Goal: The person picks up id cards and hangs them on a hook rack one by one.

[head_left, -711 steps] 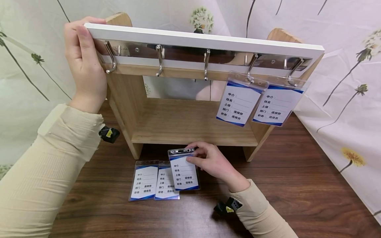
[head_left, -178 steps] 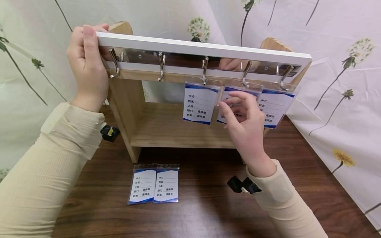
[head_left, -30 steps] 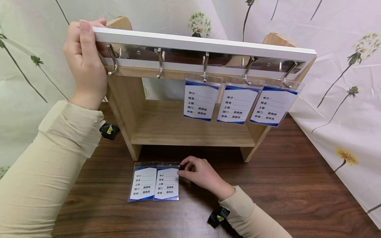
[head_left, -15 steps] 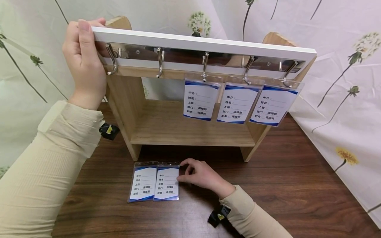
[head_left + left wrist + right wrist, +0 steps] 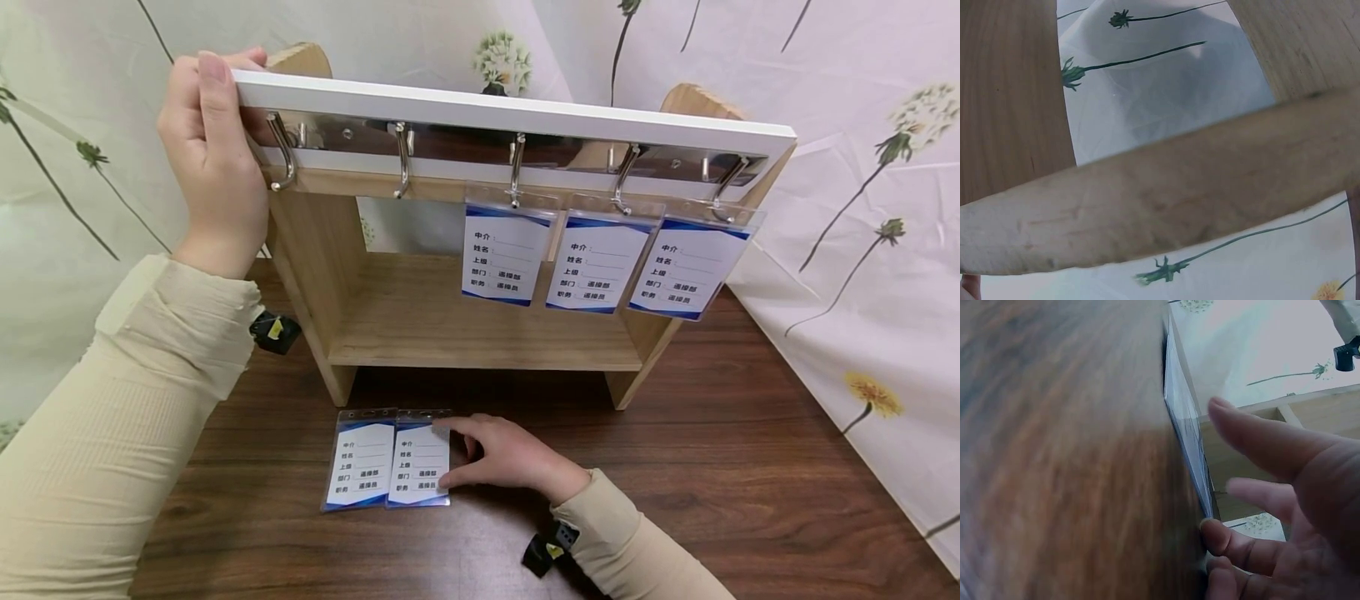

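At the left end of the white hook rack (image 5: 517, 100), my left hand (image 5: 213, 158) grips the board, thumb in front and fingers behind its top edge. Two clear-sleeved ID badges lie side by side on the table: the left badge (image 5: 363, 462) and the right badge (image 5: 420, 462). My right hand (image 5: 506, 454) is at the right badge, index finger over its upper right part and thumb by its lower right edge. In the right wrist view, a fingertip meets the edge of the badge (image 5: 1188, 425) while the thumb stays apart from it. The left wrist view shows mostly wood.
Three badges hang on the rack's right-hand hooks: one on the middle hook (image 5: 517, 171), then a second badge (image 5: 597, 262) and a third badge (image 5: 690, 267). Two left hooks (image 5: 402, 158) hold nothing. The wooden shelf (image 5: 480, 333) stands behind the table badges, before a flowered cloth (image 5: 847, 183).
Since earlier, a third badge has come to hang on the middle hook. Over the last second my right thumb has slid down, spreading from the index finger, which now reaches over the right badge.
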A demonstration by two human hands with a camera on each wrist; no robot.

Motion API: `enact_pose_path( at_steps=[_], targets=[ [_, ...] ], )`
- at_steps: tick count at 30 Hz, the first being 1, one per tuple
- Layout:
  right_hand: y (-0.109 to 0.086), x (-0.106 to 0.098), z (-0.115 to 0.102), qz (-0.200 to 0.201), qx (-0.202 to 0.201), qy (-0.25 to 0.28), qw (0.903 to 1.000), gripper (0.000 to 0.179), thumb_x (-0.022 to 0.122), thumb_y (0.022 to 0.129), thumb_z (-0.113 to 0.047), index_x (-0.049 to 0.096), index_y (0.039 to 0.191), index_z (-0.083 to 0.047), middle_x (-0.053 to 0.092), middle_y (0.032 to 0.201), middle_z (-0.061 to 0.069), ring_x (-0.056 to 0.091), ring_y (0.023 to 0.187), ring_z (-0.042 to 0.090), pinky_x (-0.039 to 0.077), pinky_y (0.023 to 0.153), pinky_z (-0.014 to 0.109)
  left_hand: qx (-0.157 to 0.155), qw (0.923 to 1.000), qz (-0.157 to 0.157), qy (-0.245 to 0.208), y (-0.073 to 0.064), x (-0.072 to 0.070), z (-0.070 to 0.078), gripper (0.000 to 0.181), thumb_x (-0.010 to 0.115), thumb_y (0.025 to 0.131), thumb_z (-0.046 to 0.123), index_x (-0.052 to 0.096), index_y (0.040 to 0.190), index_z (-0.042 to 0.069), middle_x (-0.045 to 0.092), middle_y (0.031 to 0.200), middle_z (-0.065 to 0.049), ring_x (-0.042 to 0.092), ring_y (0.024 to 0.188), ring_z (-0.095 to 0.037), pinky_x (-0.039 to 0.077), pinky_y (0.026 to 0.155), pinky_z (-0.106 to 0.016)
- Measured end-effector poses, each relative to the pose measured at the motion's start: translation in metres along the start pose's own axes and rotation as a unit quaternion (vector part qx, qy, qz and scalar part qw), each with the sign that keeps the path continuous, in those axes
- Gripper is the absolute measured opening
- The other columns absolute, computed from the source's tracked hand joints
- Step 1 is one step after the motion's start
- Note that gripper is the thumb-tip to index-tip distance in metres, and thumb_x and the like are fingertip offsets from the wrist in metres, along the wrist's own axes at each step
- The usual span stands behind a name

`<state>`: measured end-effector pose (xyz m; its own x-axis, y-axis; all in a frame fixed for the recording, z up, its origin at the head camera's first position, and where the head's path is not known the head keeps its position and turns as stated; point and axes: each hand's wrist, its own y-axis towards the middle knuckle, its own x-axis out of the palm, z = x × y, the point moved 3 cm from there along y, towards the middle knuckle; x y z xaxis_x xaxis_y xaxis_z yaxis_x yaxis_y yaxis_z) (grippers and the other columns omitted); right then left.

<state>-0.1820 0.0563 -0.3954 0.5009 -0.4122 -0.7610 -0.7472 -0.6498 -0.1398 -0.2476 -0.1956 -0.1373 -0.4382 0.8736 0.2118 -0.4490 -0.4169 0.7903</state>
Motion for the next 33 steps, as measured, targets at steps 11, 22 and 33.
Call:
enact_pose_path(
  at_steps=[11,22,33],
  targets=[
    [-0.004,0.000,-0.007,-0.020,0.008,-0.074,0.9970,0.052,0.076,0.082,-0.050,0.067,0.129,-0.028,0.058,0.105,0.002,0.050,0.084,0.011,0.044,0.073,0.025,-0.001,0.9999,0.006,-0.013,0.000,0.000,0.000,0.041,0.032,0.103,0.003,0.065,0.083,0.018,0.070,0.092,0.009,0.063,0.110,-0.018,0.041,0.101,-0.023],
    [-0.002,-0.002,0.001,-0.017,-0.008,-0.038,0.9991,0.035,0.078,0.084,-0.039,0.076,0.114,-0.022,0.054,0.083,-0.004,0.045,0.074,0.006,0.038,0.064,0.020,-0.003,0.9999,0.004,-0.013,0.000,0.000,0.000,0.041,0.032,0.103,0.003,0.064,0.083,0.018,0.071,0.093,0.008,0.063,0.110,-0.018,0.041,0.101,-0.023],
    [0.000,-0.003,0.006,-0.009,-0.013,-0.001,0.9999,0.039,0.083,0.079,-0.034,0.074,0.115,-0.022,0.055,0.079,-0.004,0.044,0.069,0.005,0.035,0.062,0.020,-0.007,0.9998,0.006,-0.015,0.000,0.001,0.000,0.040,0.032,0.103,0.004,0.066,0.084,0.017,0.070,0.094,0.007,0.063,0.110,-0.018,0.041,0.100,-0.023]
  ],
)
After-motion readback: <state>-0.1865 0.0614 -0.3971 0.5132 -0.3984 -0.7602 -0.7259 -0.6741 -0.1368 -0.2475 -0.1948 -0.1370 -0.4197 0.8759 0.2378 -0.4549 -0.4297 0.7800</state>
